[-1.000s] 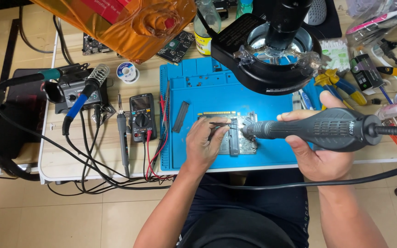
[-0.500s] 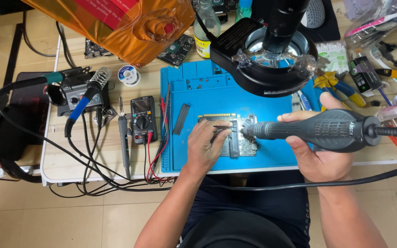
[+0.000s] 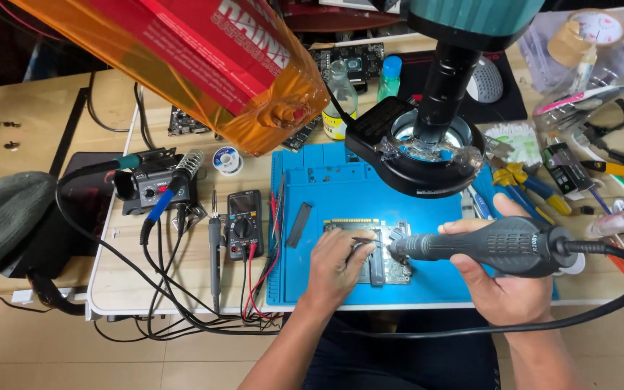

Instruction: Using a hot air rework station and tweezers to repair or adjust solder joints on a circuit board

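Observation:
A green circuit board (image 3: 397, 270) lies on a blue work mat (image 3: 326, 180). My left hand (image 3: 334, 273) rests on the board's left part and pinches thin tweezers (image 3: 367, 241), whose tips point right over the board. My right hand (image 3: 505, 287) grips a thick dark grey hot-air handpiece (image 3: 500, 245) held level. Its nozzle points left and sits just above the board's right edge, near the tweezer tips. A black cable runs from the handpiece's back end off to the right.
A black microscope ring light (image 3: 420, 162) hangs over the mat's far side. A multimeter (image 3: 244, 225), soldering station (image 3: 149, 189) and tangled cables lie to the left. Pliers (image 3: 525, 180) and hand tools crowd the right. An orange bag (image 3: 204, 65) overhangs the back left.
The view has shifted a little. Both hands stay at the board, with tweezers and nozzle in nearly the same spots.

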